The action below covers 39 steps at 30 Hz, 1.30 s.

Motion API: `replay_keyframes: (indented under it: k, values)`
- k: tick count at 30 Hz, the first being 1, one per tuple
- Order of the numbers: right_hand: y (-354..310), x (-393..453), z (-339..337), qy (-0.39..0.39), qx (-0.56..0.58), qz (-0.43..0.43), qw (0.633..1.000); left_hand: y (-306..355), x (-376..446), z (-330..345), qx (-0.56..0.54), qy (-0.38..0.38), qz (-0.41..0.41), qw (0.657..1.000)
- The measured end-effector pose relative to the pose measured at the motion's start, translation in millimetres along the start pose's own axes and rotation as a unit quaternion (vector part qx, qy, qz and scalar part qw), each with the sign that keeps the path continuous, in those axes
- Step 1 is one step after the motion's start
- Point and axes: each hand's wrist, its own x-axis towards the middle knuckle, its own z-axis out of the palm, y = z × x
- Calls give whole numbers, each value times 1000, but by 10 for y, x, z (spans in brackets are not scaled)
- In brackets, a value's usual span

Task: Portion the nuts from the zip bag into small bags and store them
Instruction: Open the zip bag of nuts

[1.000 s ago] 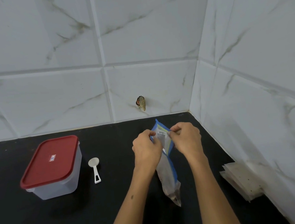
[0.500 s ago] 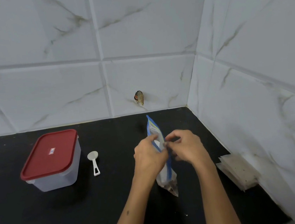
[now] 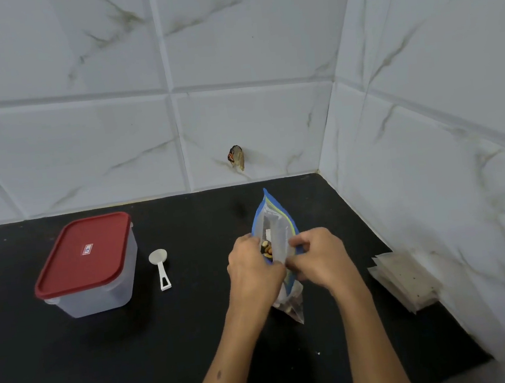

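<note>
Pinching opposite lips of the blue-edged clear plastic zip bag [image 3: 276, 235], left hand [image 3: 254, 270] and right hand [image 3: 318, 259] spread its mouth above the black counter [image 3: 198, 339], apparently to reach the brown nuts [image 3: 266, 249] inside.

The zip bag [image 3: 276, 229] pinched between the fingers [image 3: 298, 243] is clear with a blue edge and a thin yellow-green line inside it — tan and dark nuts [image 3: 266, 249] show just beside the left fingertips. Left of the fingers, well apart, lie a white spoon [image 3: 160, 266] and a frosted box [image 3: 99, 290] with a red lid [image 3: 83, 254] bearing a small red-and-white label. Right of them, pale translucent small bags [image 3: 407, 280]. The counter [image 3: 107, 365] is black; the wall tiles [image 3: 82, 147] white with grey-brown veins.
</note>
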Motion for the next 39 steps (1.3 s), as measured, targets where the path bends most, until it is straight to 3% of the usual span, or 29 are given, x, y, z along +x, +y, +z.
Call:
replay_keyframes:
  k: [5, 9, 16, 23, 31, 35, 39]
  values:
    - [-5, -68, -70, 125, -42, -51, 990, -7, -48, -103, 9, 22, 31, 999]
    - [-42, -103, -60, 167, -72, -59, 981, 21, -96, -103, 0, 42, 63, 997]
    - [67, -89, -128, 124, -64, -31, 990, -62, -64, -107, -13, 46, 23, 999]
    - [-74, 188, -192, 133, -77, -29, 988, 15, 271, -236, 61, 98, -6, 993]
    - [-314, 759, -36, 54, -85, -146, 984, 82, 862, -95, 19, 27, 46, 998]
    - [-239, 863, -134, 75, -72, -128, 986, -21, 982, -142, -3, 2, 41, 999]
    - [-225, 901, -219, 20, -47, -134, 990, -78, 1041, -117, -60, -53, 71, 994]
